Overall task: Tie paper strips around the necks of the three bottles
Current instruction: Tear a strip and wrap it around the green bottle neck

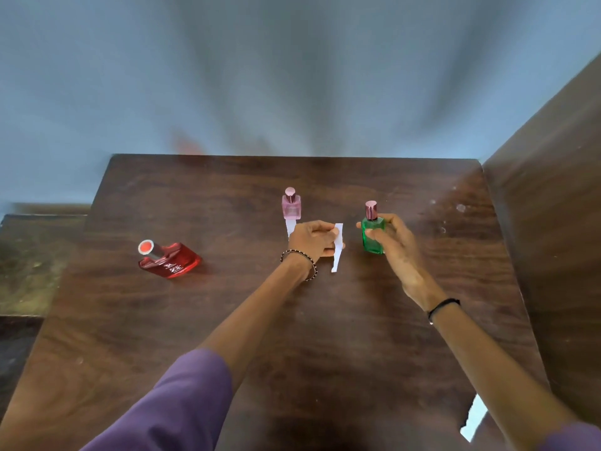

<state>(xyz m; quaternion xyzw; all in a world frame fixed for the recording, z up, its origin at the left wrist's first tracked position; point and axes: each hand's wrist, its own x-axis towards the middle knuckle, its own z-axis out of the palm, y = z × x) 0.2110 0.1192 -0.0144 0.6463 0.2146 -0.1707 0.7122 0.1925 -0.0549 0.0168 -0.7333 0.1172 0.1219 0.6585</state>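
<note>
Purple sleeve (182,405) cloth is seen at the lower left edge of the frame, on the left arm. At the lower right, a white paper piece (473,418) is found at the edge of the dark wooden table (341,336), partly covered by the right forearm.

Higher in the frame, a beaded bracelet (299,263) is worn on the left wrist and a black band (442,307) on the right wrist.

Near the centre, the left hand (312,239) is curled, and a white paper strip (338,249) is pinched in its fingers; the strip hangs down beside the hand. Just to the right, the green bottle (372,236) is gripped by the right hand (393,242), whose fingers and thumb are wrapped around the glass body. This bottle is kept upright, with its pink metallic cap on top. Whether its base touches the table cannot be told.

At the left of the frame, well apart from the hands, the red bottle (169,260) is seen tilted, its cap pointed to the upper left.

Behind the left hand, the pink bottle (291,205) is placed upright on the table. A second strip (288,226) lies just in front of it, half hidden by the left hand.

Beyond the table, a blue-grey wall (292,76) is seen, and a brown wooden panel (553,190) rises at the right.
</note>
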